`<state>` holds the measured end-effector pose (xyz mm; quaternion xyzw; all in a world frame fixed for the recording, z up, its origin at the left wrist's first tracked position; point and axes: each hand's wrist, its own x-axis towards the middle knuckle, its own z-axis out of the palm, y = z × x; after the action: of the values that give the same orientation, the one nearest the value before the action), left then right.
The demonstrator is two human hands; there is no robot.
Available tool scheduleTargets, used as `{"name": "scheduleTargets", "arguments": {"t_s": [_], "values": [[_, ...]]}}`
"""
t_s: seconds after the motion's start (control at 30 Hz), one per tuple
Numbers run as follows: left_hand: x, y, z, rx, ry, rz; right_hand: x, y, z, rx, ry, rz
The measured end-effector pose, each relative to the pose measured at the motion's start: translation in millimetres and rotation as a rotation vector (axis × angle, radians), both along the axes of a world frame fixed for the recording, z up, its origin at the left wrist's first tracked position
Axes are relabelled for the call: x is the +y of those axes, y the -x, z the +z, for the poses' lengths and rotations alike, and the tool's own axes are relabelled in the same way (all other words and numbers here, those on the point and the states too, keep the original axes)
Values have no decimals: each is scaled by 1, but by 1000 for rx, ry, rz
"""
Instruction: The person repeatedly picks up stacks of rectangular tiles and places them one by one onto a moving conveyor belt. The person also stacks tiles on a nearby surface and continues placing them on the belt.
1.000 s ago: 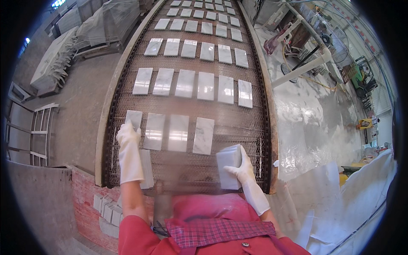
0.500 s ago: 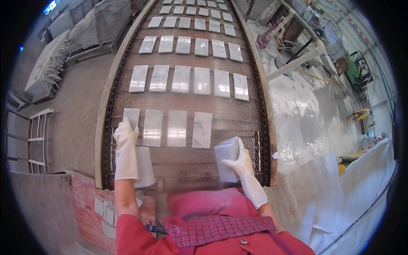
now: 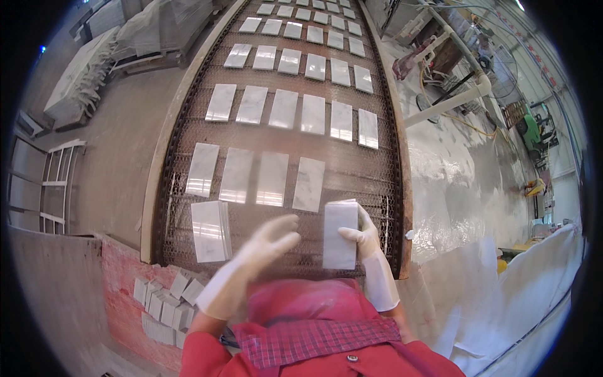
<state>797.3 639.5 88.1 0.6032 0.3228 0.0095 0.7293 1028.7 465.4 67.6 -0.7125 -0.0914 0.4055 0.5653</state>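
Observation:
My right hand [image 3: 364, 237], in a long white rubber glove, grips a stack of white marble tiles [image 3: 339, 242] at its right side, thumb across the top face. My left hand [image 3: 276, 237], gloved alike and slightly blurred, hovers above the mesh conveyor belt with fingers apart and nothing in it. Left of that hand a second stack of marble tiles [image 3: 210, 232] rests on the belt. Just beyond lies the nearest row of single tiles, including a grey-veined tile [image 3: 309, 183] and a leftmost tile [image 3: 203, 169].
More tile rows lie further up the mesh belt [image 3: 276, 139], between raised side rails [image 3: 402, 188]. Small stone pieces [image 3: 166, 308] are heaped on a red board at lower left. A white metal rack [image 3: 56, 182] stands left; a grey pipe [image 3: 449, 100] and wet floor [image 3: 458, 169] are right.
My left hand has left the leftmost tile and swung right toward my middle. The stack in my right hand has turned more upright. My view has shifted a little.

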Motion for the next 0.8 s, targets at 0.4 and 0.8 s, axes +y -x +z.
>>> {"name": "scheduleTargets", "arguments": {"t_s": [0.4,0.8], "values": [[-62,9,-38,-430,1030,485,55,57,67,-96,-24,564],[-71,24,-45,-660,1004,568,49,68,60,-279,83,605]]}}
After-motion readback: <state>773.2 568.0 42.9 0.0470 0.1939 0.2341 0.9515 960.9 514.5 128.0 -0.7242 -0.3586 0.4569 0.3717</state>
